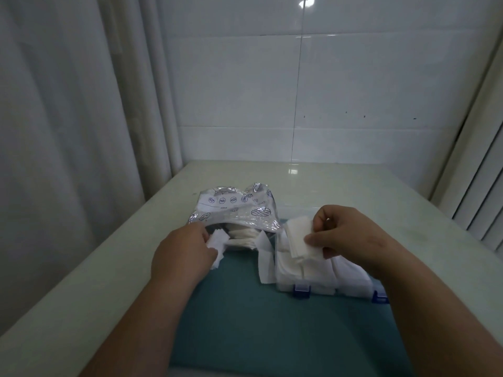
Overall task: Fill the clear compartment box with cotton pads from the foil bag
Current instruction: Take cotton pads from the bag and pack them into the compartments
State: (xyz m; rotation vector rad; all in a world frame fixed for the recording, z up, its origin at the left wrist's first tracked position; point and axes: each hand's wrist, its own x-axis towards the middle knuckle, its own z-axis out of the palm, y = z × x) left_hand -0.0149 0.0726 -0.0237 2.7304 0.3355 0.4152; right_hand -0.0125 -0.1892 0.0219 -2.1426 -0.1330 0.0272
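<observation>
Head view: foil bag (pixel 234 210) opens nearward; left hand (pixel 185 254) pinches pads (pixel 217 240), right hand (pixel 351 240) grips a stack (pixel 299 240).

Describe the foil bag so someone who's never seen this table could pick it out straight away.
On the pale table, a teal mat lies before the person. At its far edge, left of the clear box with blue latches, lies the foil bag. It alone is shiny crinkled silver with dark blue printed icons, its open mouth showing white cotton pads.

Crinkled glossy foil bag (pixel 234 210); clear plastic box (pixel 321 278); matt teal mat (pixel 258 322).
</observation>
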